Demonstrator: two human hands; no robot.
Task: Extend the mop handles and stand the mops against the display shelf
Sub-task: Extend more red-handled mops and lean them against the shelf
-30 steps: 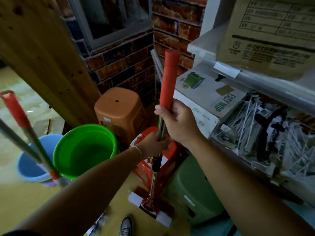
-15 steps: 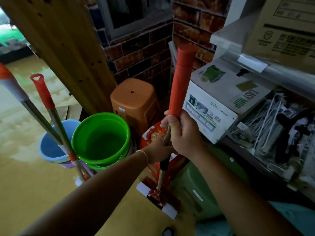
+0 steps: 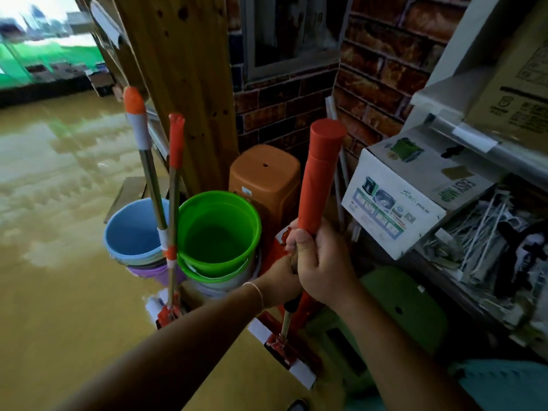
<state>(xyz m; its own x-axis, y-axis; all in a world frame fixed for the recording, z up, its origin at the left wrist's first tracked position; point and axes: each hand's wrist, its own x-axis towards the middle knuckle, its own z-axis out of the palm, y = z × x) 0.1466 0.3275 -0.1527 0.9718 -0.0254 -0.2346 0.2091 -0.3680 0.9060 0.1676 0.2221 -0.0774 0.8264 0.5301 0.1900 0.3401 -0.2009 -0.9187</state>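
Right hand (image 3: 323,268) wraps the mop handle (image 3: 320,176) just under its orange sleeve, thumb up along the shaft, grip tight on it. Left hand (image 3: 280,281) sits directly below and touching the right, fingers curled round the metal shaft, also holding it. Thin bracelet (image 3: 257,292) on the left wrist.

Mop stands near upright. Below both grips the shaft runs down to the mop head (image 3: 284,351), a flat red-and-white plate resting on the floor (image 3: 59,292).

Right of the grips: green stool (image 3: 406,310) low down, above it the display shelf (image 3: 462,134) with a white "EASY MOP" box (image 3: 394,203) and a pile of white wire hooks (image 3: 486,232).

Left of the grips: green bucket (image 3: 219,232) stacked on others, blue bucket (image 3: 133,232) beside it. Two more mops (image 3: 175,203) stand in front of the buckets, handles tilted back toward the wooden post (image 3: 184,84); whether they touch it, can't tell.

Behind the grips: orange stool (image 3: 264,176), then the brick wall (image 3: 379,78) with a window frame.
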